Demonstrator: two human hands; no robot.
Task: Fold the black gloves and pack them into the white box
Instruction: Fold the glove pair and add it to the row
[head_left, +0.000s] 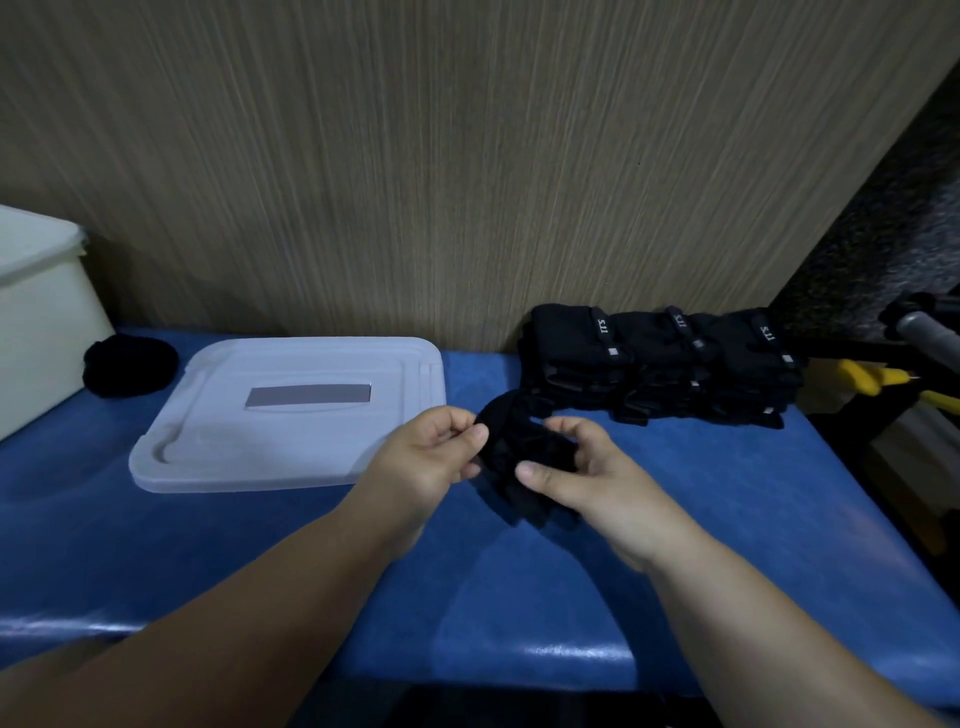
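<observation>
A black glove is held just above the blue surface, bunched between both hands. My left hand pinches its left edge with thumb and fingertips. My right hand curls round its right side, thumb on top. Stacks of black gloves with white lettering on their straps stand in a row at the back right against the wall. The white box is at the far left edge, only partly in view. A folded black bundle lies beside the box on the blue surface.
A flat white lid with a grey label lies left of my hands on the blue padded surface. A wood-grain wall closes the back. Yellow-handled tools and a grey bar sit off the right edge.
</observation>
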